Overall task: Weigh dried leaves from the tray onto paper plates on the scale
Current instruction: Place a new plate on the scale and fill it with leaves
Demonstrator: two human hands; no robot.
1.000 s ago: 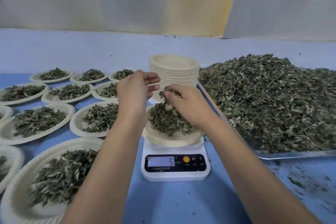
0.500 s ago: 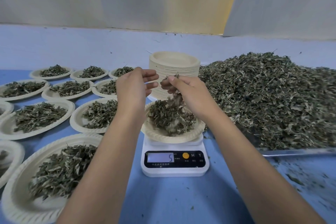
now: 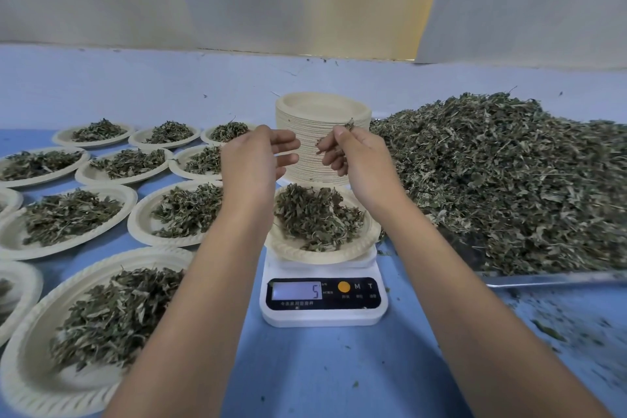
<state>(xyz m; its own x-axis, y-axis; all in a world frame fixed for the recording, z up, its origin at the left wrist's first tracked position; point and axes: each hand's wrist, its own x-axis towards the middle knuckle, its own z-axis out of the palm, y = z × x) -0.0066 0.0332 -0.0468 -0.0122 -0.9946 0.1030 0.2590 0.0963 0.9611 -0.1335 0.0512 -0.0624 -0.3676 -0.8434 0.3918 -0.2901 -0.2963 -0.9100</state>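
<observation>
A white scale (image 3: 324, 302) stands at the centre and its display reads 5. On it rests a paper plate (image 3: 368, 241) heaped with dried leaves (image 3: 315, 215). My right hand (image 3: 359, 159) hovers above the plate and pinches a few dried leaves (image 3: 348, 125) between thumb and fingers. My left hand (image 3: 258, 159) hangs beside it with fingers straight, holding nothing. A metal tray (image 3: 556, 278) on the right carries a large pile of dried leaves (image 3: 509, 180).
A stack of paper plates (image 3: 322, 115) stands behind the scale. Several filled paper plates (image 3: 78, 214) cover the blue table (image 3: 322, 370) to the left. Leaf crumbs lie on the table at the lower right. A pale wall rises at the back.
My right hand rose from the heap on the scale plate with a pinch of leaves. My left hand lifted slightly. The display stays at 5.
</observation>
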